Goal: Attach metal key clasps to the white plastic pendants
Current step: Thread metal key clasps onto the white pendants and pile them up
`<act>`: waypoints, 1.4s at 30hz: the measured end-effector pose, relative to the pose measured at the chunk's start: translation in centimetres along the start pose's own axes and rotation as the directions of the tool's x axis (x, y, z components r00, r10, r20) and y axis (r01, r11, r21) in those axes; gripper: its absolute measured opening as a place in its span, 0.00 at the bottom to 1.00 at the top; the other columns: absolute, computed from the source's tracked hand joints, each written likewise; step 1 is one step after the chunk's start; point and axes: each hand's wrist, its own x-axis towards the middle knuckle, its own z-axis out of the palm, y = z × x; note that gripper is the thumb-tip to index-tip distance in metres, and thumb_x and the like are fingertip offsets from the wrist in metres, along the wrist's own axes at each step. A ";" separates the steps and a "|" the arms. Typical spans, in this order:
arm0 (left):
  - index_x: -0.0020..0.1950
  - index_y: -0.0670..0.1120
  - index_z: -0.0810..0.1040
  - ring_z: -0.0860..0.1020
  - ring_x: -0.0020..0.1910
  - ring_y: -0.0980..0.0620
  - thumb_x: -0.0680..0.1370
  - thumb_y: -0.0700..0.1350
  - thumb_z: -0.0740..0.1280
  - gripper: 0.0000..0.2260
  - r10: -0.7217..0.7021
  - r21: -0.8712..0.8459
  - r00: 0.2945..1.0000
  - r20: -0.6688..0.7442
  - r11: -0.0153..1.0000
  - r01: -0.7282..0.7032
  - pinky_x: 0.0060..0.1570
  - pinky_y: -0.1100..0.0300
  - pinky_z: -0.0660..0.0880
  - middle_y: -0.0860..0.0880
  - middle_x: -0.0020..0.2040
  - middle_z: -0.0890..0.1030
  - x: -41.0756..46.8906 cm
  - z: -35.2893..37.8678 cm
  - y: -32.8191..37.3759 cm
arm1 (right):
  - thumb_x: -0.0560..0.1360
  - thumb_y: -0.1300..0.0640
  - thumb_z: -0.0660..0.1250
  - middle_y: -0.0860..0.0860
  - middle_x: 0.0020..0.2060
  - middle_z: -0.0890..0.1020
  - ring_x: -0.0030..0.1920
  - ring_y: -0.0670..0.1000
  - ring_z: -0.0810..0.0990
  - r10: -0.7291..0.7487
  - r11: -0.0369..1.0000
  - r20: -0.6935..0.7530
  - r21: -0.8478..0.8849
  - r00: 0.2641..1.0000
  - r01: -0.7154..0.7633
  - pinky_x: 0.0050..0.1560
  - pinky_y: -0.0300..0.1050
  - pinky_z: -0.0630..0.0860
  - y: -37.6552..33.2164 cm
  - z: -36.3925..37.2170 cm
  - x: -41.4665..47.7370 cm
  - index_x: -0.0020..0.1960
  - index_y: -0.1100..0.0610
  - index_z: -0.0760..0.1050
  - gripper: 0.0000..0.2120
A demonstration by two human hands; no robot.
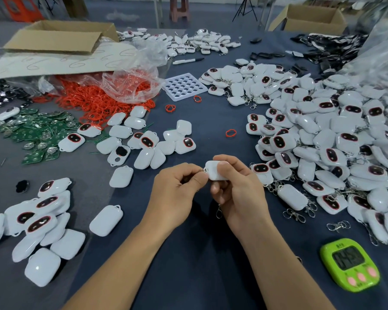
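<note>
An assembly workshop: heaped white pendants (pixel 323 135), circuit boards (pixel 38 133), cardboard boxes (pixel 58 36) crowd the table (pixel 211 121).

Right hand (pixel 238 189) covers much of pendant (pixel 212 171) and clasp (pixel 218 211) (tail dangling below); timer (pixel 349 265) digits blurred.

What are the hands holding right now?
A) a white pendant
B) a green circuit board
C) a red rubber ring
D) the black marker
A: the right hand grips a white pendant, the left hand pinches at its corner, and a metal clasp hangs below the hands.
</note>
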 end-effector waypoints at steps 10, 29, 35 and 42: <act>0.41 0.46 0.81 0.71 0.39 0.51 0.77 0.40 0.68 0.06 0.310 0.505 0.948 0.074 0.808 -0.304 0.40 0.58 0.70 0.53 0.36 0.72 -0.2 -0.5 -0.5 | 0.71 0.59 0.70 0.51 0.33 0.82 0.26 0.51 0.75 -0.344 0.835 0.088 -0.427 0.935 0.347 0.27 0.40 0.71 0.6 -0.6 -0.4 0.46 0.49 0.83 0.07; 0.37 0.50 0.85 0.73 0.32 0.56 0.74 0.47 0.69 0.07 -0.052 -0.069 0.972 0.229 0.995 0.069 0.34 0.65 0.69 0.47 0.32 0.79 0.6 -1.4 -0.1 | 0.80 0.66 0.63 0.54 0.29 0.79 0.21 0.48 0.67 0.036 0.997 0.060 -0.071 0.998 -0.032 0.21 0.38 0.59 -0.4 -0.9 0.0 0.47 0.57 0.82 0.10; 0.38 0.50 0.82 0.75 0.39 0.53 0.77 0.47 0.68 0.08 0.108 0.427 0.990 0.088 0.894 -0.135 0.38 0.60 0.70 0.52 0.35 0.77 0.0 -1.2 -0.8 | 0.70 0.62 0.70 0.54 0.33 0.81 0.24 0.50 0.70 -0.191 0.928 0.073 -0.311 0.979 0.205 0.23 0.39 0.66 0.4 -0.5 -0.3 0.45 0.54 0.82 0.06; 0.40 0.50 0.79 0.72 0.40 0.54 0.79 0.49 0.67 0.09 0.132 0.607 0.990 0.058 0.782 -0.140 0.40 0.58 0.66 0.54 0.36 0.73 -0.2 -1.1 -1.3 | 0.70 0.59 0.71 0.52 0.32 0.83 0.27 0.50 0.77 -0.221 0.823 0.113 -0.512 0.969 0.248 0.28 0.41 0.72 1.1 -0.3 -0.3 0.47 0.48 0.82 0.08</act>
